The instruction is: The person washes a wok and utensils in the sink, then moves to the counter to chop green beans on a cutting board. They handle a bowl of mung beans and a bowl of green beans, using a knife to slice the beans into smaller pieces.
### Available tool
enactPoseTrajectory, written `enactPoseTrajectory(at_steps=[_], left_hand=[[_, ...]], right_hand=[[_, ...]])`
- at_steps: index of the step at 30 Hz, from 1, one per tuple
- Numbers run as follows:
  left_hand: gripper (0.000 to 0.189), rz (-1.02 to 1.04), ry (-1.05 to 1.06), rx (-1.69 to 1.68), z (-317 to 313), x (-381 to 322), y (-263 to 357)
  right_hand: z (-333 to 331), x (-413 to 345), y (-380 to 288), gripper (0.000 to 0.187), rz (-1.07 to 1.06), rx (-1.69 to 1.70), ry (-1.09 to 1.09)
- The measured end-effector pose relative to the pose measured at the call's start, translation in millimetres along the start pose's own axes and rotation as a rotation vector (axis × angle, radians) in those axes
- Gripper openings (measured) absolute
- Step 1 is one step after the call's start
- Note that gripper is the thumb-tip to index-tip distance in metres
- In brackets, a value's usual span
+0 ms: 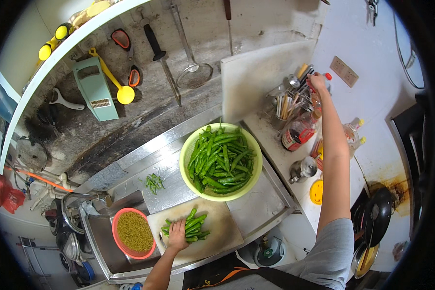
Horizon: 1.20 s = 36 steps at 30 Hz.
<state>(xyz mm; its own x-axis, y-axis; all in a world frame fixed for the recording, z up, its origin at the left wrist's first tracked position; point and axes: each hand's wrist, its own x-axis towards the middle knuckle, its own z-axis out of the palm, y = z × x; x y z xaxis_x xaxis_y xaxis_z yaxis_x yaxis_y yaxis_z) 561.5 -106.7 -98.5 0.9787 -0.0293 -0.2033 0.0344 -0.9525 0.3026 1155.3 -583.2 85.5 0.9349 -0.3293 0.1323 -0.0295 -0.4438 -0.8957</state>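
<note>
My left hand [178,235] rests on a bunch of green chili peppers [194,227] on a white cutting board [221,228]. Far off at the upper right, my right hand [317,82] reaches to a metal utensil rack [304,95] that holds knives and ladles; its fingers are curled by the handles, and whether they grip one is not clear. A pale green colander [258,170] full of long green peppers [221,159] stands behind the board. Small green pepper stems [154,183] lie on the steel counter [130,181] to the left of it.
In the steel sink [117,264] at the left stands a red basin [115,232] of small greenish grains. A bottle of dark sauce [298,132], a metal pitcher [303,168] and a yellow lid [316,192] stand at the right. Scissors, a strainer [194,75] and a green grater [96,88] hang on the wall.
</note>
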Motion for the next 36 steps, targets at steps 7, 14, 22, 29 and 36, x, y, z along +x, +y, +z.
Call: enactPoseTrajectory(at_steps=[7,14,22,29,36], left_hand=[[0.097,-0.248,-0.028,0.048,13,-33,-25],[0.098,-0.236,0.077,0.06,19,-27,-41],[0.103,-0.277,0.059,0.027,12,-19,-13],[0.107,-0.186,0.064,0.1,5,-22,-13],[0.113,-0.134,-0.016,0.051,6,-25,-20]], right_hand=[[11,30,10,0.042,-0.111,-0.475,0.217],[-16,31,-14,0.035,-0.505,-0.54,0.136],[-53,-91,-163,0.042,-0.901,-0.399,0.144],[-37,-292,-231,0.031,-0.714,-0.238,-0.224],[22,-499,-173,0.023,-0.432,0.162,-0.691]])
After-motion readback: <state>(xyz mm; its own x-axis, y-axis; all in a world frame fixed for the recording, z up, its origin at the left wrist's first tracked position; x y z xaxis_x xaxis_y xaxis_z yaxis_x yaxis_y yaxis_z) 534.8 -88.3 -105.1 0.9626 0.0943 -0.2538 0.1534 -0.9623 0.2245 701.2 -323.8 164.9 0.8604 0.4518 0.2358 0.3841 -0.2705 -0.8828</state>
